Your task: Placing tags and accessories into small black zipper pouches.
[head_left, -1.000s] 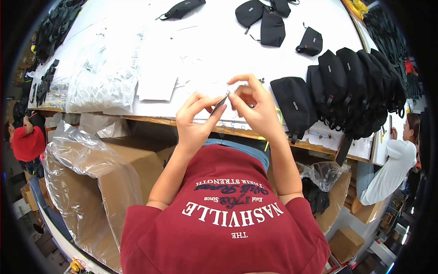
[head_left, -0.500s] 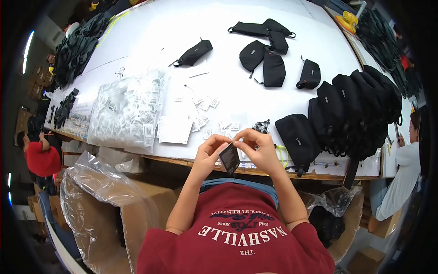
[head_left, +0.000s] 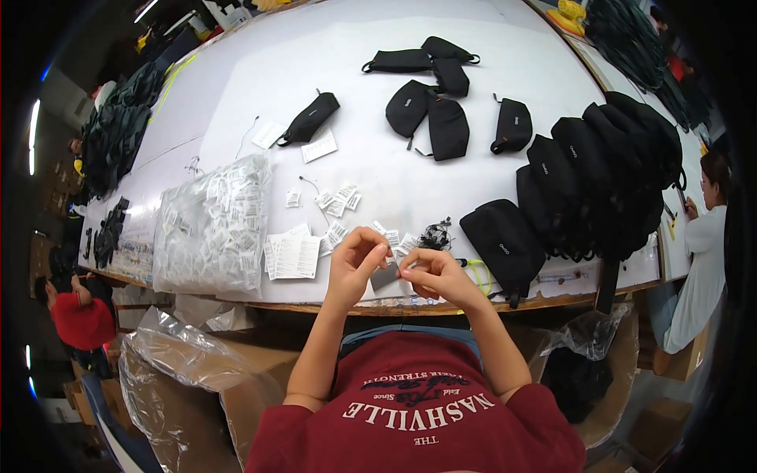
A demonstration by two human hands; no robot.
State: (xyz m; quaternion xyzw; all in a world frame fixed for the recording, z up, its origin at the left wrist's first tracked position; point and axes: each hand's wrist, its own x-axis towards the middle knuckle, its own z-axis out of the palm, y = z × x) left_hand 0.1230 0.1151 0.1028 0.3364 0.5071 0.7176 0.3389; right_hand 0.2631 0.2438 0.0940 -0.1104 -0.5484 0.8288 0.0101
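My left hand [head_left: 359, 260] and my right hand [head_left: 435, 274] are raised close together over the table's near edge, both closed in pinches. Between them a dark grey card-like tag [head_left: 385, 277] hangs, partly covered by the fingers. My right fingertips pinch at its upper edge. What the left thumb and forefinger hold is too small to make out. Just beyond the hands lie small white printed labels [head_left: 342, 200] and a tangle of black cords [head_left: 436, 235]. Right of my right hand lies a black zip pouch [head_left: 505, 246].
A clear bag of white labels [head_left: 211, 229] and a stack of white cards [head_left: 293, 254] lie left. Black pouches [head_left: 599, 169] are heaped right; several more lie farther back. Plastic-lined cartons [head_left: 185, 378] stand below the table edge. Co-workers are at both sides.
The tag has turned and now shows less between my fingers; my hands have parted slightly. The view has shifted, and white cards beside the lone pouch now show plainly.
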